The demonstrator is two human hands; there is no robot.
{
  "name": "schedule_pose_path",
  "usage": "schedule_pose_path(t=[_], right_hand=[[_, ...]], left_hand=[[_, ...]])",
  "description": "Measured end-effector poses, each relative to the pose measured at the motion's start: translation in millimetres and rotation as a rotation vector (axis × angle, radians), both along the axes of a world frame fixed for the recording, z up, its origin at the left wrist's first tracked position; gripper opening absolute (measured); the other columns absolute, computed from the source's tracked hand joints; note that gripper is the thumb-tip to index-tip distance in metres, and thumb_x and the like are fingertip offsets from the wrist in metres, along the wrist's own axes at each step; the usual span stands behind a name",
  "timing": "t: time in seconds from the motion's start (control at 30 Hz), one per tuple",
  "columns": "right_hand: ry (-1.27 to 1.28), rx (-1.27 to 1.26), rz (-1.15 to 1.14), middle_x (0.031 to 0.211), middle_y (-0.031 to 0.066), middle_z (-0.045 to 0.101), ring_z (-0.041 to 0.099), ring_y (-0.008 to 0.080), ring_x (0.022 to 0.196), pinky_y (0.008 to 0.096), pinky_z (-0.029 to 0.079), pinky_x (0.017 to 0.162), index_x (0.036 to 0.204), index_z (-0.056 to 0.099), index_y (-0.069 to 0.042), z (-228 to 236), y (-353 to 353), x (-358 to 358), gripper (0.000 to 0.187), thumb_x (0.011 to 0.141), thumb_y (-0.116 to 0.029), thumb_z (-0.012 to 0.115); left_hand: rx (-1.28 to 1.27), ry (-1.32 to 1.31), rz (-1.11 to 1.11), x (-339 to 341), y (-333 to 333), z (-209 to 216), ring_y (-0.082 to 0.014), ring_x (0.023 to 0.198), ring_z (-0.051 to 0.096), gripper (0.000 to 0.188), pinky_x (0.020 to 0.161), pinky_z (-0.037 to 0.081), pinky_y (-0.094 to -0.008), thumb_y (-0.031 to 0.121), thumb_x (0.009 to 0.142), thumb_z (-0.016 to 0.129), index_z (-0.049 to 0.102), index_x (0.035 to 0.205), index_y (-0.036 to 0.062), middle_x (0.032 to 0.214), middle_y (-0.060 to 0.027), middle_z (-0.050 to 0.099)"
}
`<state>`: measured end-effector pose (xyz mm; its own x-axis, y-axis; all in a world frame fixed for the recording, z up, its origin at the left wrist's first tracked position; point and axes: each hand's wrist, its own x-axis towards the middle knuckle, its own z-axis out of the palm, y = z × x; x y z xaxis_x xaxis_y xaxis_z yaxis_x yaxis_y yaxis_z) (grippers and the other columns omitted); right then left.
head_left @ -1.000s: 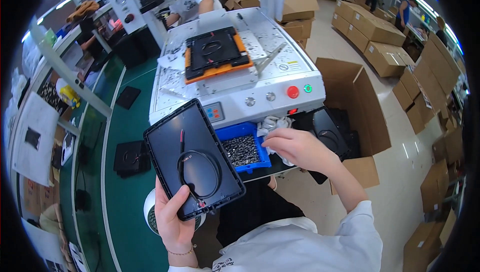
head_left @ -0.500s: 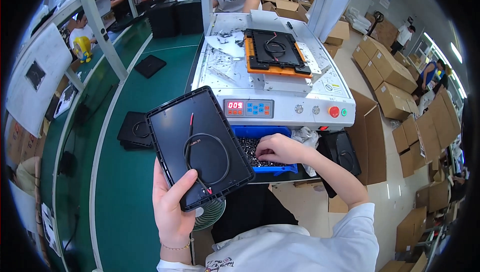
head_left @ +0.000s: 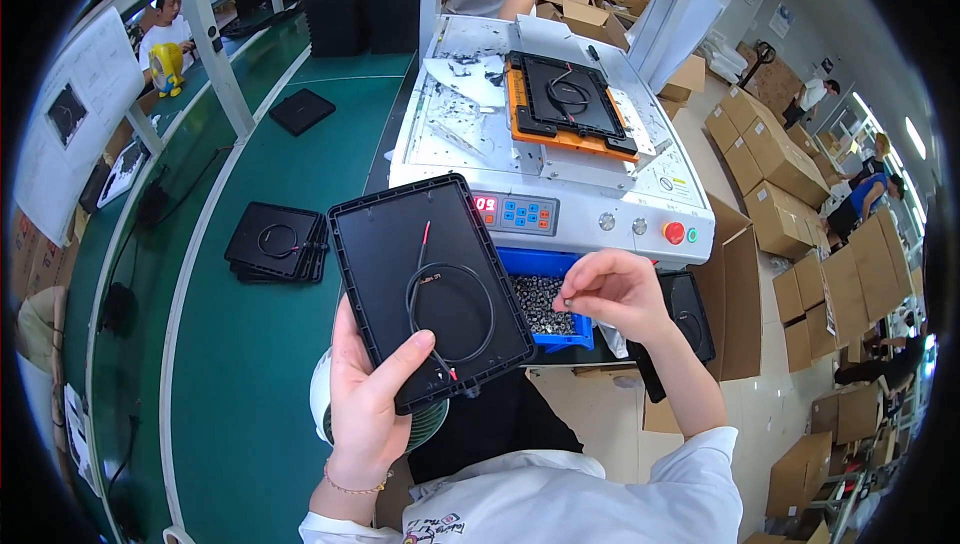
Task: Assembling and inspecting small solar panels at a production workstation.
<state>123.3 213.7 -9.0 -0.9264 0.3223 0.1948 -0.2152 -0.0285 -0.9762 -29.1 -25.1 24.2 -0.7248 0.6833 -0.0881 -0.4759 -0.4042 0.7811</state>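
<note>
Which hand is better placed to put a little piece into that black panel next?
Probably the right hand: it hovers beside the panel and seems to pinch a small piece already. The left hand is busy holding the black panel.

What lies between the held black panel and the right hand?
In the head view, a blue bin of small metal pieces shows between the black panel and the right hand; both partly cover it.
</note>
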Motion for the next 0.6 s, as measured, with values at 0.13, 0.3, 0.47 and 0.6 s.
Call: schedule_pose_path(t=[0.13, 0.3, 0.47, 0.6], right_hand=[[0.211, 0.085, 0.06, 0.103, 0.0143, 0.063, 0.07, 0.0251, 0.095, 0.0352, 0.059, 0.085, 0.093, 0.066, 0.004, 15, -18, 4, 0.02, 0.08, 0.019, 0.066], [0.254, 0.514, 0.046, 0.108, 0.0131, 0.063, 0.07, 0.022, 0.091, 0.0313, 0.059, 0.079, 0.096, 0.071, 0.001, 34, -31, 4, 0.021, 0.077, 0.01, 0.075], [0.225, 0.841, 0.03, 0.109, 0.0085, 0.064, 0.067, 0.019, 0.085, 0.0293, 0.056, 0.075, 0.091, 0.073, -0.004, 37, -53, 0, 0.018, 0.075, -0.001, 0.08], [0.197, 0.964, 0.039, 0.108, 0.0064, 0.064, 0.06, 0.0166, 0.078, 0.0321, 0.049, 0.074, 0.091, 0.073, -0.007, 34, -60, -5, 0.019, 0.074, -0.006, 0.08]], left_hand=[[0.009, 0.063, -0.035, 7, 6, -7, -0.0194, 0.115, 0.058, 0.062, 0.097, 0.052, -0.0336, -0.011, 0.087, 0.062, 0.035, 0.141, 0.002, 0.13, -0.0125, 0.054], [0.004, 0.087, -0.096, 12, 10, -18, -0.0191, 0.122, 0.054, 0.069, 0.103, 0.047, -0.033, -0.012, 0.087, 0.061, 0.029, 0.146, 0.0013, 0.135, -0.0125, 0.05], [-0.004, 0.089, -0.115, 14, 13, -24, -0.0184, 0.122, 0.054, 0.072, 0.102, 0.047, -0.0325, -0.013, 0.087, 0.061, 0.026, 0.148, 0.0018, 0.136, -0.0118, 0.05], [-0.009, 0.094, -0.117, 16, 13, -25, -0.018, 0.121, 0.055, 0.072, 0.101, 0.048, -0.0322, -0.013, 0.088, 0.061, 0.025, 0.148, 0.0021, 0.135, -0.0117, 0.05]])
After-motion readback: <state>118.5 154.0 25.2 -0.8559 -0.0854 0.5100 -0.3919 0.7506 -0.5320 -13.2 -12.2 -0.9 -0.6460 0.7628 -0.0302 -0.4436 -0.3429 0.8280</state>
